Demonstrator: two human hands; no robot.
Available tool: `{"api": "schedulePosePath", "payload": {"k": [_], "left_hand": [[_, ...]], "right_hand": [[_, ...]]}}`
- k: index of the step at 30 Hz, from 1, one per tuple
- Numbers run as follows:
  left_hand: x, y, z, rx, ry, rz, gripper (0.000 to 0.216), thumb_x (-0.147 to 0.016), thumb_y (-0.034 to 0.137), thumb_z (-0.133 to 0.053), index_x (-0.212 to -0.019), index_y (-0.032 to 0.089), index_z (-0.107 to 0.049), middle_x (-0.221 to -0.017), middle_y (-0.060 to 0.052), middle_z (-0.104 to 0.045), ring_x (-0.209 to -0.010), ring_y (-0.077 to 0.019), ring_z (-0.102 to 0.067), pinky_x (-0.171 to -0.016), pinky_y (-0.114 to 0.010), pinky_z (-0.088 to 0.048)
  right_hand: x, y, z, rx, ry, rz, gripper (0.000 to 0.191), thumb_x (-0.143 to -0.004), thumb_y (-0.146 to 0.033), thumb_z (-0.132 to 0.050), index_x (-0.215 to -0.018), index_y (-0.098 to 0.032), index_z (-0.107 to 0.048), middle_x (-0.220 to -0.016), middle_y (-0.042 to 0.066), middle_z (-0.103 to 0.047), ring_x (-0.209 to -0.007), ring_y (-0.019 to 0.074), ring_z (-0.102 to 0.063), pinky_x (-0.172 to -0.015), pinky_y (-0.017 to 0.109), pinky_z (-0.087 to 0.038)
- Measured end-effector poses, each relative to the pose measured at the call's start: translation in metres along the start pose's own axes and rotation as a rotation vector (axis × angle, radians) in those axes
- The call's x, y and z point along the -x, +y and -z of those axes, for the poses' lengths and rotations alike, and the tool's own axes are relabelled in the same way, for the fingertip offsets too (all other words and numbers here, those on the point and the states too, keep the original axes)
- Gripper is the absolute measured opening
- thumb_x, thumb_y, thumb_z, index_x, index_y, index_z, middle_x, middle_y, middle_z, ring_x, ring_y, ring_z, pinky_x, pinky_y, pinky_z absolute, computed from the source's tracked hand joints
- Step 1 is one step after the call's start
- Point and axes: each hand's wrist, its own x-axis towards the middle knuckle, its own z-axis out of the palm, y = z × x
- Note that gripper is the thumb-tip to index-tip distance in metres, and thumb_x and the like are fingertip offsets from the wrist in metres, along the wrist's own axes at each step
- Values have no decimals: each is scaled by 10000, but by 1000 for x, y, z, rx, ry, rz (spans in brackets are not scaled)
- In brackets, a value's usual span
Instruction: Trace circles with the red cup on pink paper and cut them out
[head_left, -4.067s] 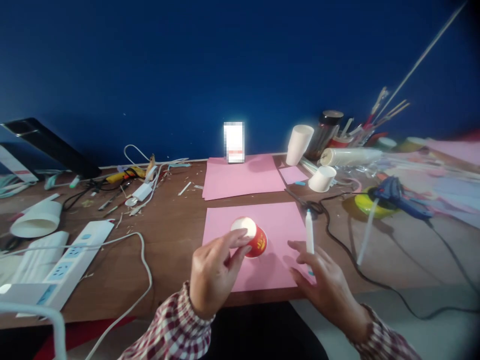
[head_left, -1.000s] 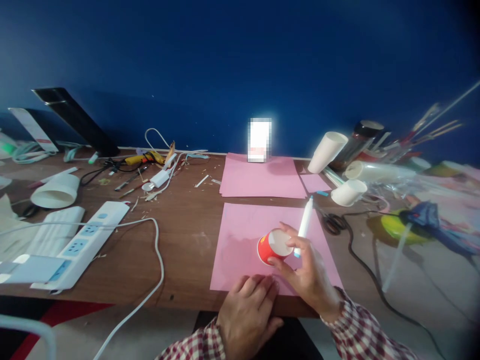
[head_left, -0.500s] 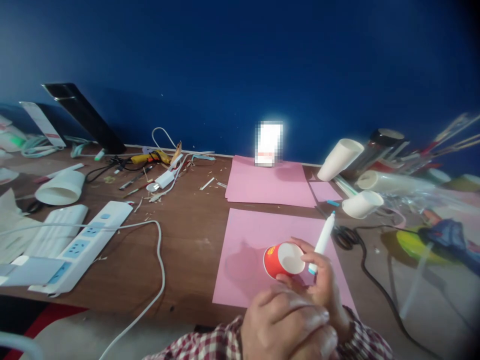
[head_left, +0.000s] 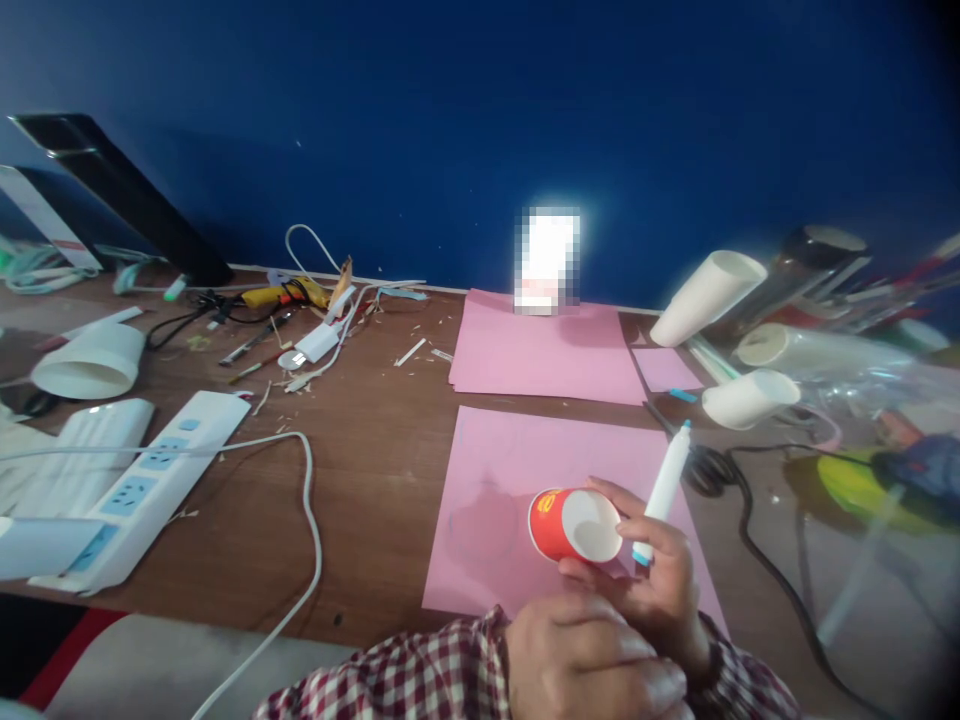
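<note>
Red paper cup (head_left: 571, 524) and white marker (head_left: 663, 490) sit pinched in the right hand (head_left: 645, 590) fingers above the pink paper sheet (head_left: 495, 480); left hand (head_left: 592, 665) curls empty nearby, so a steady grip matters.

Bare pink sheet (head_left: 510, 470) left of the red cup (head_left: 571, 524) is sitting open, and so is the brown table (head_left: 375, 470) beyond it. White cord (head_left: 304, 500) and power strip (head_left: 142, 490) are blocking far left; scissors (head_left: 701, 468), black cable (head_left: 757, 540) and white cups (head_left: 746, 398) are crowding the right.
</note>
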Motion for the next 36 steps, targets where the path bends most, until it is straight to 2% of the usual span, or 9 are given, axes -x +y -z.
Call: {"api": "schedulePosePath", "payload": {"k": [4,8,14,18,21,24,28,31,36], "left_hand": [[8,1,5,52,-122,-238,98,-853,262,-574,-831,286,-666,-832,91,-699,-686,-35,-603,-621,-96,-464],[6,3,13,82,-100,-250,129,-847,243,-568,-747,244,-650,-644,69,-647,-528,-46,-525,-476,-149,-410],[1,3,7,62,82,-181,316,-822,208,-565,-510,172,-531,-445,58,-480,-414,-54,-393,-369,-220,-275],[14,0,-4,-10,19,-193,197,-811,240,-605,-615,221,-615,-539,50,-577,-452,-61,-453,-447,-199,-353],[17,-3,1,-84,48,-237,69,-819,289,-609,-796,268,-671,-791,42,-695,-638,-71,-581,-590,-183,-451],[10,0,17,-114,221,-199,144,-826,317,-602,-956,296,-659,-988,70,-698,-871,-78,-610,-766,-184,-480],[-6,5,35,-155,458,76,258,-881,347,-496,-1045,213,-642,-1015,-2,-699,-1050,-149,-571,-881,-274,-466],[-13,1,41,-297,366,165,444,-874,452,-451,-1166,148,-592,-1167,-66,-643,-1170,-226,-500,-913,-338,-436],[-21,-5,46,-407,80,221,647,-851,539,-436,-1312,86,-457,-1332,-107,-520,-1239,-269,-433,-912,-367,-416]], "right_hand": [[-7,2,-1,-39,-18,30,553,-649,-145,-794,-1033,-208,-401,-1186,182,-577,-1087,300,-580,-853,463,-504],[-10,2,-1,-64,-25,30,534,-656,-171,-795,-1016,-211,-402,-1166,177,-589,-1080,286,-584,-862,453,-500],[-9,2,1,-53,-9,32,523,-666,-216,-793,-1011,-218,-400,-1160,169,-598,-1068,285,-590,-850,444,-499],[-7,4,0,-34,-18,42,542,-663,-204,-794,-1034,-217,-400,-1180,168,-589,-1074,279,-586,-855,430,-497],[-7,4,0,-36,-12,35,549,-662,-197,-793,-1047,-219,-402,-1189,160,-584,-1077,279,-581,-862,437,-492],[-7,2,0,-57,-10,32,562,-659,-203,-794,-1062,-229,-402,-1183,142,-587,-1075,281,-579,-860,451,-493],[-4,-1,1,-54,-4,3,421,-781,-210,-674,-1104,-229,-406,-1231,143,-550,-1112,281,-555,-866,484,-489],[-1,2,0,-29,28,14,317,-848,-161,-555,-1117,-246,-411,-1244,126,-540,-1123,259,-554,-862,483,-503],[-6,6,-2,58,-1,-41,333,-737,-228,-689,-1018,-227,-510,-1140,124,-620,-1014,270,-626,-817,429,-558]]}}
